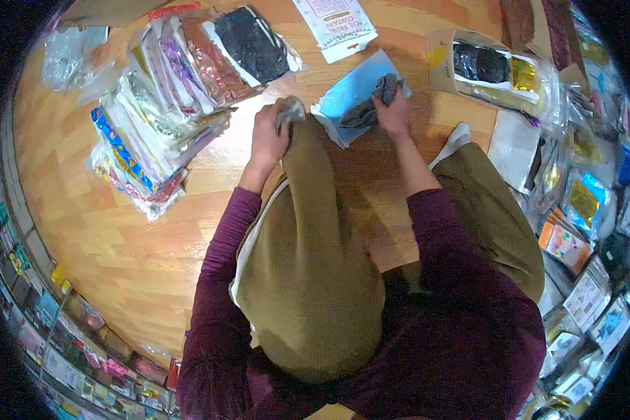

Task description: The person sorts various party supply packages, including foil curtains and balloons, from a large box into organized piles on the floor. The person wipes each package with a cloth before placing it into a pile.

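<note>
A dark grey cloth [360, 114] is bunched in my right hand [393, 115], whose fingers are closed on it. The cloth rests against a shiny blue packet [350, 87] lying on the floor, and it hides part of the packet. Beside my raised knee, my left hand [267, 136] is closed around a small crumpled grey-white piece [291, 110], whose kind I cannot make out. Just beyond the blue packet lies a white printed foil curtain package [334, 26].
Stacks of plastic-wrapped packets [164, 115] cover the floor at left, with a black packet [250, 43] on top. An opened carton [441, 66] holds black and gold packets at right. More packets [586, 301] pile along the right edge; filled shelves [63, 364] line the lower left.
</note>
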The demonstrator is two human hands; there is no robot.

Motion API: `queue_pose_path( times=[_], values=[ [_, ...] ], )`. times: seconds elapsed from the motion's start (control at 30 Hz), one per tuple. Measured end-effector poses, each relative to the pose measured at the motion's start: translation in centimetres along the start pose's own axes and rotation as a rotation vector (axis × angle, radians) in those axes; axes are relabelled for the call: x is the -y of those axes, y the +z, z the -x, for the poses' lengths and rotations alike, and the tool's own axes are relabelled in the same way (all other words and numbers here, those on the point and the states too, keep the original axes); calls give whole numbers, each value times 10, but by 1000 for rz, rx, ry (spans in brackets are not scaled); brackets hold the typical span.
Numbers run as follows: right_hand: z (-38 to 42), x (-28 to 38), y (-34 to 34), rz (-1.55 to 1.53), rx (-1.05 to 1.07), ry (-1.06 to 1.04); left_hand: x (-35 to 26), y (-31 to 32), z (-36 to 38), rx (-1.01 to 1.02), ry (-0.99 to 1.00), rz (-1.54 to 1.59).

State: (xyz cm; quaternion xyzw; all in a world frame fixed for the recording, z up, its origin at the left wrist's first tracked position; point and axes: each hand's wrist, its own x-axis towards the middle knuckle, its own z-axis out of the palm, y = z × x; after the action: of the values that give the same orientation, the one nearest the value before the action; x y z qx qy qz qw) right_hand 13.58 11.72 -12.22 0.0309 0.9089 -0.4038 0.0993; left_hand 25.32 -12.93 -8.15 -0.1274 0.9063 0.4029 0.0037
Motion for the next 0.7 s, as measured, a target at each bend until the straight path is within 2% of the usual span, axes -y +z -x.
queue_pose_path(
  times=[0.03,0.1,0.13,0.2,0.33,0.4,0.5,0.57,0.6,0.63,0.7],
  values=[
    [-3,-2,-4,43,43,-32,23,9,15,-1,-11,-4],
    [-5,-2,-3,87,90,-75,77,42,50,105,-256,527],
    [-5,-5,-1,118,63,-116,59,28,54,99,-257,526],
    [-3,-4,0,148,33,-150,1,-15,64,232,-52,234],
    [1,2,6,158,48,-91,18,-5,69,255,-61,280],
    [6,8,10,193,25,-100,16,3,59,126,60,101],
    [18,20,17,241,34,-111,9,10,47,64,57,67],
    [23,18,27,351,79,-251,21,15,53,106,32,98],
    [23,32,22,338,168,-158,21,11,55,147,5,123],
    [20,24,27,333,168,-166,21,9,57,140,6,118],
    [17,15,36,304,56,-308,14,2,63,228,-148,247]
  ],
)
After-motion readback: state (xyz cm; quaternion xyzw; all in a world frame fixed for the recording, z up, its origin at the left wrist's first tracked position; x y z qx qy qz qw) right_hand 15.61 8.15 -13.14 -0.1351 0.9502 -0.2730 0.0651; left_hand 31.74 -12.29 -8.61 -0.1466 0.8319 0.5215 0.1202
